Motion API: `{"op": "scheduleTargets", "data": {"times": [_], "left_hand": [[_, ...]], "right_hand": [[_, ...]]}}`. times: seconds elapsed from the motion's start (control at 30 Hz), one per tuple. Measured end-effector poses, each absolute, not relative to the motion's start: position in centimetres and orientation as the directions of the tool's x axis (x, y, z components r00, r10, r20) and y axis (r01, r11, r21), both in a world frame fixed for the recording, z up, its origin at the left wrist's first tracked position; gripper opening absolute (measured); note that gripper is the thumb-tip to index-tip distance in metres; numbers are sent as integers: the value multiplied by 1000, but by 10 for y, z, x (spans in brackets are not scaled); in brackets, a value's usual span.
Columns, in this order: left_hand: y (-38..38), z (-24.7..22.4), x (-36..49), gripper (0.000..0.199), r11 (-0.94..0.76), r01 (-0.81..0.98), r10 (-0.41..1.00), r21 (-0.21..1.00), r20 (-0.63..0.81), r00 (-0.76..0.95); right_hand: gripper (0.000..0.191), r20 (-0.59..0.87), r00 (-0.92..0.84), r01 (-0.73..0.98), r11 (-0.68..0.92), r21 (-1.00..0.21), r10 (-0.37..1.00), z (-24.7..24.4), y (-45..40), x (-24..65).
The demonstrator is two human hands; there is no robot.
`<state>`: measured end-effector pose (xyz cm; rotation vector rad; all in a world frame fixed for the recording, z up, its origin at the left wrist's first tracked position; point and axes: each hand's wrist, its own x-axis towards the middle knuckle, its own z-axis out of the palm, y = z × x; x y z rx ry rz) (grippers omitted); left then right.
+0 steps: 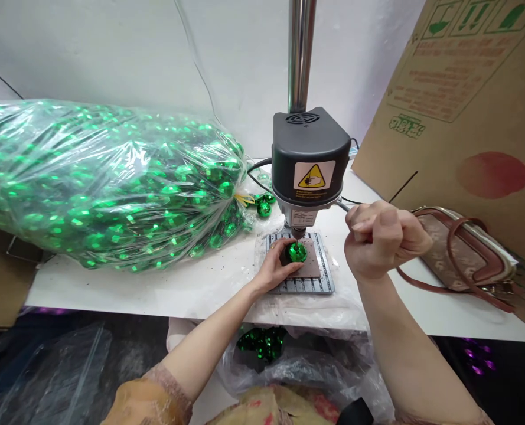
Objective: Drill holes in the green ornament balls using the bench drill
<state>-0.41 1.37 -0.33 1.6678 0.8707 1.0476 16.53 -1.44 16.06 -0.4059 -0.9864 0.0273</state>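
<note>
A shiny green faceted ball (297,252) sits on a flat board (312,267) over the slotted metal base (328,282) of a bench drill press (310,141). My left hand (276,262) curls its thumb and fingers around the ball's left side. Directly above, the drill chuck (297,232) hangs with its bit down at the top of the ball; how deep it sits I cannot tell. My right hand (384,236) is closed in a fist at the drill's right, around the end of its feed lever (342,205). The grip itself is mostly hidden by the fingers.
A big clear plastic bag (111,183) full of green balls lies on the left of the white table (133,289). Loose green balls (263,208) rest by its tied end. At right stand a brown handbag (466,254) and a large cardboard box (457,118). More green balls (262,342) lie in plastic below the table edge.
</note>
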Motion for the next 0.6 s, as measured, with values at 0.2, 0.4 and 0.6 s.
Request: {"op": "scheduleTargets", "data": {"times": [0.2,0.4,0.6], "left_hand": [[14,-3,-4,61,-291,93,896,952,238,375],[15,-4,-5,63,-296,94,890,950,239,388],[14,-3,-3,60,-286,95,895,953,230,383]], "right_hand": [[42,821,548,192,931,-310,160,152,-15,166],[39,849,510,198,942,-271,137,147,-16,167],[39,857,500,211,944,-255,120,142,-14,169]]}}
